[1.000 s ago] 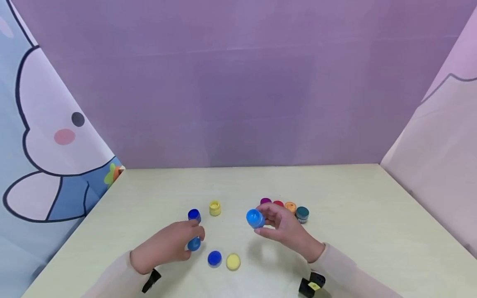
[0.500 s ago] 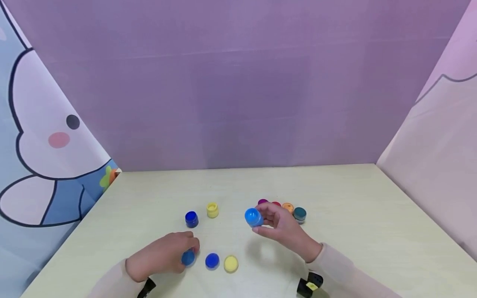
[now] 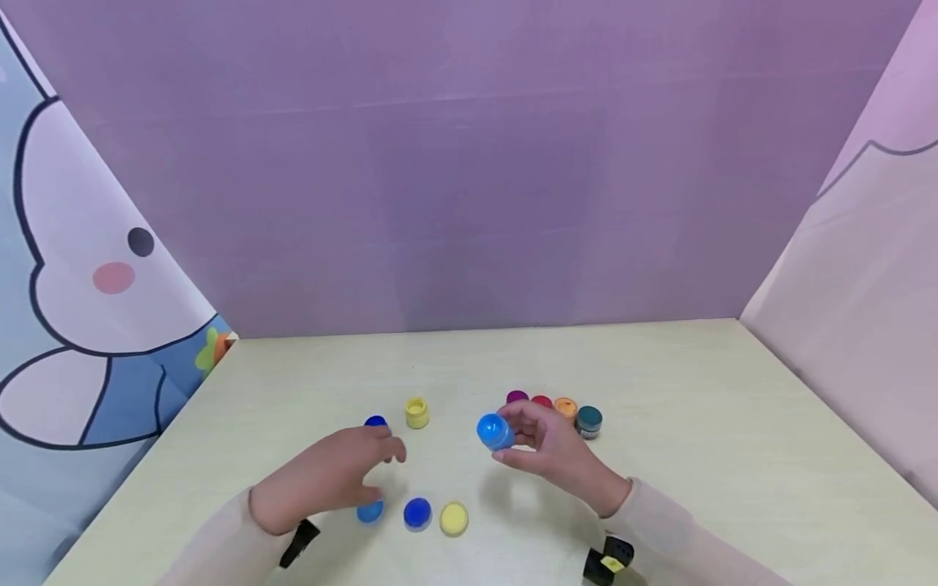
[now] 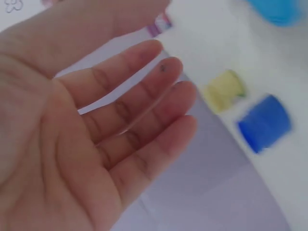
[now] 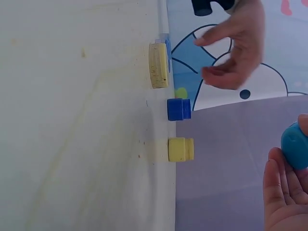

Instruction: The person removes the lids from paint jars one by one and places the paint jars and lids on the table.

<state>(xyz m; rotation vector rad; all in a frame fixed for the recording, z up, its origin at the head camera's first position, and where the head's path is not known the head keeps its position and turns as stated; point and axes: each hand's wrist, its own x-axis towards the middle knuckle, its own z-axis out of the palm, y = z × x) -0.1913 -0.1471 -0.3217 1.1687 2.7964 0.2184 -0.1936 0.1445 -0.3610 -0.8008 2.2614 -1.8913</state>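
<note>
My left hand (image 3: pixel 333 472) is raised over the table, fingers apart and nothing between them; its bare palm (image 4: pixel 62 159) shows in the left wrist view. Just below its thumb lies a light blue lid (image 3: pixel 370 511). My right hand (image 3: pixel 560 456) grips a small light blue paint jar (image 3: pixel 494 432), lidless and tilted, above the table. A dark blue lid (image 3: pixel 418 513) and a yellow lid (image 3: pixel 454 518) lie in a row with the light blue one. Behind the left hand stand a dark blue jar (image 3: pixel 376 421), partly hidden, and an uncapped yellow jar (image 3: pixel 417 413).
Beyond the right hand is a cluster of jars: purple (image 3: pixel 517 397), red (image 3: pixel 542 401), orange (image 3: pixel 566 408) and dark teal (image 3: pixel 589 422). The pale table (image 3: pixel 696 423) ends at a purple backdrop (image 3: pixel 484 203).
My left hand carried the light blue lid toward me, set it down left of the dark blue lid and let go. It has since lifted away. The right hand stays nearly still with its jar.
</note>
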